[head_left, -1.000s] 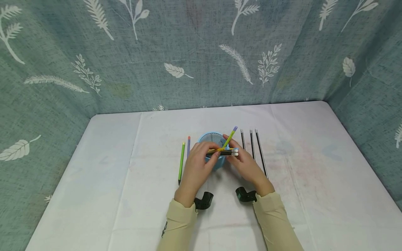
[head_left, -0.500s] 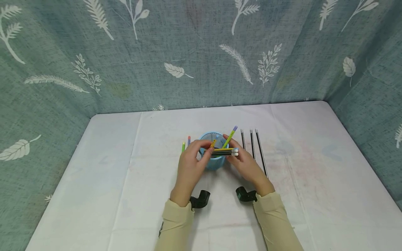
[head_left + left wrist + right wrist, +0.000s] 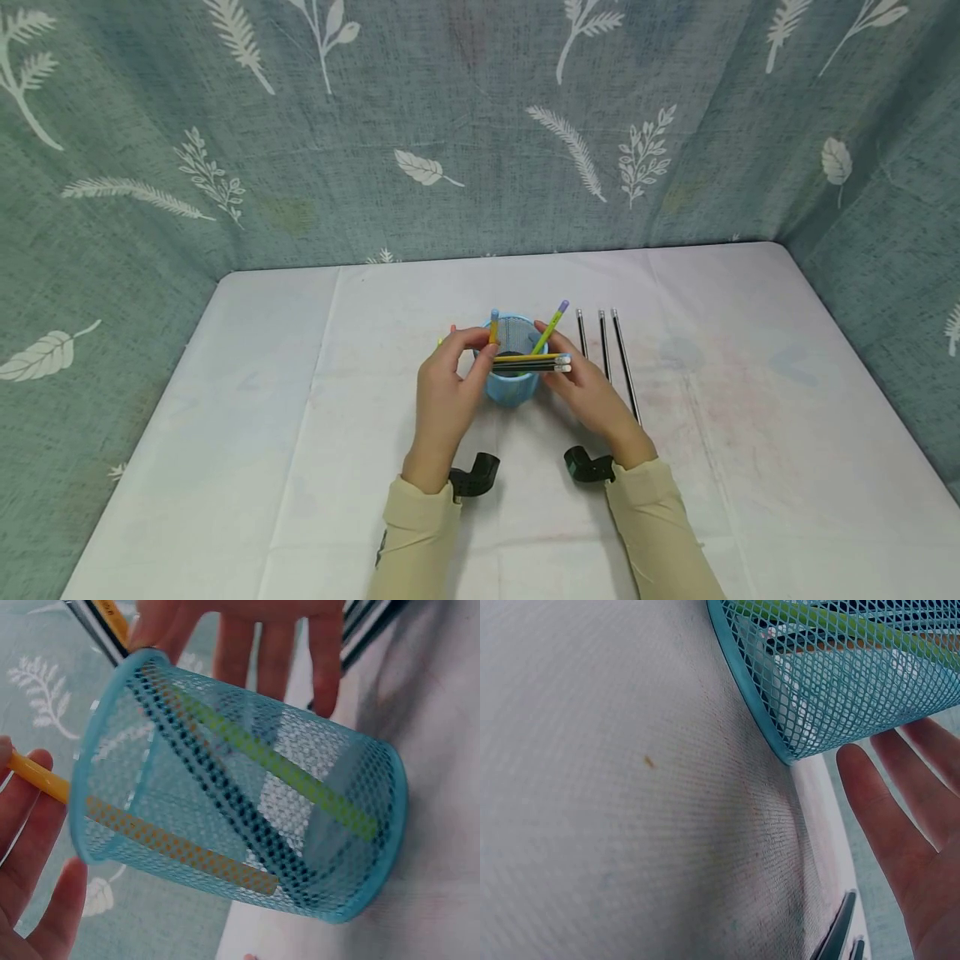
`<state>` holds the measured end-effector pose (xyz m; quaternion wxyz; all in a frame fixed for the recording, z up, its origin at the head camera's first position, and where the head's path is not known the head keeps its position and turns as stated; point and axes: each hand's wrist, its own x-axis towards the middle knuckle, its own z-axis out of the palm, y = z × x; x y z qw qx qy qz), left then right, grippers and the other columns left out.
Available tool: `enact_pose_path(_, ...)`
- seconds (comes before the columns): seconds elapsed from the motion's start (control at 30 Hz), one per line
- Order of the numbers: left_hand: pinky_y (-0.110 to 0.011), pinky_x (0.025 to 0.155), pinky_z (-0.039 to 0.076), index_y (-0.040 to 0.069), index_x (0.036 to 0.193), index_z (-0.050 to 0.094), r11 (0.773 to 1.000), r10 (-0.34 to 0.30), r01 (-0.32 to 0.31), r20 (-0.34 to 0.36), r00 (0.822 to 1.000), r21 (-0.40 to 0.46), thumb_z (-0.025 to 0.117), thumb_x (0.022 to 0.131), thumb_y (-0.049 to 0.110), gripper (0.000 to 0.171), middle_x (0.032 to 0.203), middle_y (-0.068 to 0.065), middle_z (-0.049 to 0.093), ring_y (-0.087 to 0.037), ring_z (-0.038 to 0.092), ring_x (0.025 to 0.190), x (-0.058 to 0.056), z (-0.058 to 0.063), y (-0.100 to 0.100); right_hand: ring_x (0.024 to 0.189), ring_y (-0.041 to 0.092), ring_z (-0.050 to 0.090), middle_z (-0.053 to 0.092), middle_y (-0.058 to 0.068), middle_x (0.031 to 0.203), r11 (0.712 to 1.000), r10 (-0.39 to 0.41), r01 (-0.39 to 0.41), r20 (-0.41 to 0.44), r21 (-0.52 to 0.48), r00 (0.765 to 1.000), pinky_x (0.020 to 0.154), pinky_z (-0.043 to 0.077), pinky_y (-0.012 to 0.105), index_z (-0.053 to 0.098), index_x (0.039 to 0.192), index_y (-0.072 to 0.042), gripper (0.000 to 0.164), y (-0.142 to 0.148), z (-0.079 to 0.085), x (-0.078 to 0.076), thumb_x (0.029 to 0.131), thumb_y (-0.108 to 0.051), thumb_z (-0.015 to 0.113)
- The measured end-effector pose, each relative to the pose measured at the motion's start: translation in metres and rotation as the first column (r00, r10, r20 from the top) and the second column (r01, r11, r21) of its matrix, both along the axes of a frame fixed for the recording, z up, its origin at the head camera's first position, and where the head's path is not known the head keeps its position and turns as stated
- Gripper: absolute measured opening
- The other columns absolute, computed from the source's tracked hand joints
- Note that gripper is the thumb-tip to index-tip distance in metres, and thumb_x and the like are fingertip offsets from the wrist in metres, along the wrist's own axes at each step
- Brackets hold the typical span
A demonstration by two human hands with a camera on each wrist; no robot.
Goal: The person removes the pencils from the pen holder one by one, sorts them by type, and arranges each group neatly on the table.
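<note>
Container: one blue mesh cup [image 3: 512, 395], upright on the white-covered table [image 3: 225, 467]. Contents seen through the mesh: a yellow-green pencil [image 3: 551, 327], black pencils [image 3: 527, 367] slanting over the rim, a second yellow pencil [image 3: 109, 616] alongside them, and a yellow pencil [image 3: 493, 328] with its lower end inside the wall.

The yellow pencil is at the left-hand side of the rim, pinched between the thumb and fingers of the left hand [image 3: 442, 400]. The right hand [image 3: 588, 402] is at the cup's opposite side, fingers extended and spread along the outer mesh, gripping nothing.

Both forearms reach forward, wrists low. Three loose pencils [image 3: 627, 368] lie beyond the right hand.
</note>
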<state>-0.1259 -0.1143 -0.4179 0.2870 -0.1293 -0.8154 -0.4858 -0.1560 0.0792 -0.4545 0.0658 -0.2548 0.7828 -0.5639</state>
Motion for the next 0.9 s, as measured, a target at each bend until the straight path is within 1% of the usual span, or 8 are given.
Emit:
enact_pose_path(0.13, -0.031, 0.1, 0.031, 0.01, 0.1, 0.062, 1.0, 0.001, -0.002, 0.007, 1.0, 0.029, 0.06, 0.086, 0.02, 0.017, 0.091, 0.004, 0.063, -0.01, 0.058, 0.086, 0.002, 0.006, -0.001, 0.126, 0.02, 0.032, 0.031, 0.002, 0.141, 1.0, -0.014, 0.014, -0.003, 0.007, 1.0, 0.094, 0.035, 0.046, 0.026, 0.14, -0.032, 0.052, 0.0, 0.0, 0.0, 0.092, -0.034, 0.046)
enact_pose_path(0.3, -0.028, 0.087, 0.043, 0.012, 0.102, 0.062, 0.995, 0.002, -0.008, 0.052, 0.999, 0.098, 0.058, 0.087, 0.024, 0.019, 0.092, 0.006, 0.063, -0.009, 0.058, 0.086, 0.006, 0.013, -0.001, 0.126, 0.018, 0.032, 0.033, 0.001, 0.14, 1.0, -0.022, 0.022, 0.013, 0.003, 1.0, 0.094, 0.035, 0.046, 0.027, 0.139, -0.033, 0.051, -0.001, 0.0, 0.0, 0.092, -0.031, 0.048)
enact_pose_path(0.4, -0.028, 0.079, 0.046, 0.015, 0.103, 0.061, 0.982, 0.004, -0.021, 0.093, 0.996, 0.186, 0.057, 0.088, 0.026, 0.019, 0.094, 0.007, 0.063, -0.009, 0.056, 0.089, 0.01, 0.019, -0.003, 0.126, 0.018, 0.032, 0.033, 0.003, 0.14, 1.0, -0.02, 0.02, 0.014, 0.0, 1.0, 0.094, 0.036, 0.046, 0.026, 0.14, -0.032, 0.052, -0.001, -0.001, -0.001, 0.092, -0.029, 0.048)
enact_pose_path(0.53, -0.031, 0.079, 0.046, 0.016, 0.103, 0.061, 0.955, -0.004, -0.032, 0.121, 0.993, 0.293, 0.056, 0.088, 0.025, 0.018, 0.095, 0.007, 0.063, -0.011, 0.057, 0.091, 0.014, 0.028, -0.006, 0.126, 0.02, 0.033, 0.034, 0.008, 0.139, 1.0, -0.014, 0.014, 0.019, -0.003, 1.0, 0.094, 0.035, 0.046, 0.026, 0.141, -0.026, 0.053, -0.001, 0.004, 0.001, 0.093, -0.025, 0.048)
enact_pose_path(0.6, -0.032, 0.078, 0.047, 0.012, 0.103, 0.06, 0.945, -0.008, -0.03, 0.118, 0.993, 0.325, 0.057, 0.088, 0.023, 0.018, 0.095, 0.004, 0.064, -0.013, 0.057, 0.09, 0.017, 0.035, -0.007, 0.126, 0.023, 0.032, 0.034, 0.013, 0.139, 1.0, -0.007, 0.007, 0.027, -0.004, 1.0, 0.094, 0.034, 0.047, 0.025, 0.141, -0.02, 0.053, -0.002, 0.012, 0.004, 0.093, -0.021, 0.048)
enact_pose_path(0.67, -0.032, 0.078, 0.048, 0.011, 0.103, 0.06, 0.935, -0.016, -0.022, 0.104, 0.994, 0.355, 0.057, 0.088, 0.021, 0.018, 0.095, 0.002, 0.064, -0.015, 0.058, 0.089, 0.018, 0.038, -0.008, 0.126, 0.023, 0.033, 0.034, 0.013, 0.139, 1.0, -0.005, 0.005, 0.025, -0.006, 1.0, 0.094, 0.034, 0.047, 0.025, 0.141, -0.021, 0.053, -0.002, 0.012, 0.004, 0.093, -0.022, 0.047)
enact_pose_path(0.83, -0.033, 0.078, 0.048, 0.002, 0.103, 0.058, 0.914, -0.023, -0.007, 0.069, 0.997, 0.405, 0.056, 0.089, 0.013, 0.018, 0.093, -0.007, 0.063, -0.019, 0.059, 0.087, 0.028, 0.057, -0.006, 0.125, 0.024, 0.034, 0.035, 0.014, 0.138, 1.0, 0.001, -0.001, 0.01, -0.007, 1.0, 0.093, 0.035, 0.048, 0.025, 0.142, -0.02, 0.053, -0.002, 0.01, 0.004, 0.093, -0.026, 0.046)
enact_pose_path(0.9, -0.034, 0.078, 0.048, -0.003, 0.103, 0.057, 0.908, -0.024, -0.005, 0.062, 0.998, 0.419, 0.055, 0.089, 0.009, 0.018, 0.093, -0.011, 0.063, -0.022, 0.059, 0.086, 0.033, 0.066, -0.004, 0.125, 0.027, 0.033, 0.034, 0.018, 0.138, 1.0, 0.011, -0.011, 0.017, -0.007, 1.0, 0.093, 0.035, 0.048, 0.025, 0.142, -0.014, 0.053, -0.003, 0.019, 0.007, 0.094, -0.023, 0.046)
